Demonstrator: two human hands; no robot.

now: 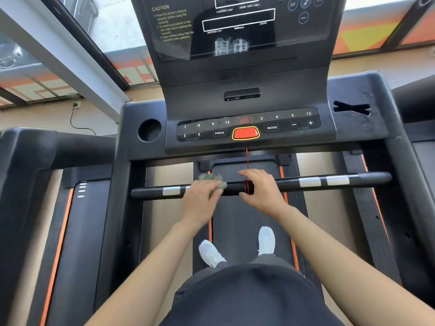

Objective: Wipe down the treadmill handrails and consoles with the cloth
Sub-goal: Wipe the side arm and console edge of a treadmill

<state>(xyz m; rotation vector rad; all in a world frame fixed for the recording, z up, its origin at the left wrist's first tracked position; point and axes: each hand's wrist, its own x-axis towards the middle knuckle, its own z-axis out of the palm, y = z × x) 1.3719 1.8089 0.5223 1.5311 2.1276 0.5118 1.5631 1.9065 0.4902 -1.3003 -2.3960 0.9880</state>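
Note:
I stand on a black treadmill facing its console [247,128]. A black crossbar handrail [353,180] with silver sensor patches runs in front of me. My left hand [200,198] holds a grey-green cloth [211,178] against the bar, left of centre; the hand and cloth are motion-blurred. My right hand [261,187] grips the bar just right of centre, where a red safety cord [247,161] is wound round it. The cord hangs down from the red stop button [245,133].
A round cup holder [149,130] sits left of the button panel, and a broken slot [352,108] lies at the right. The dark display [237,27] rises above. More treadmills stand at both sides. My white shoes [266,240] are on the belt.

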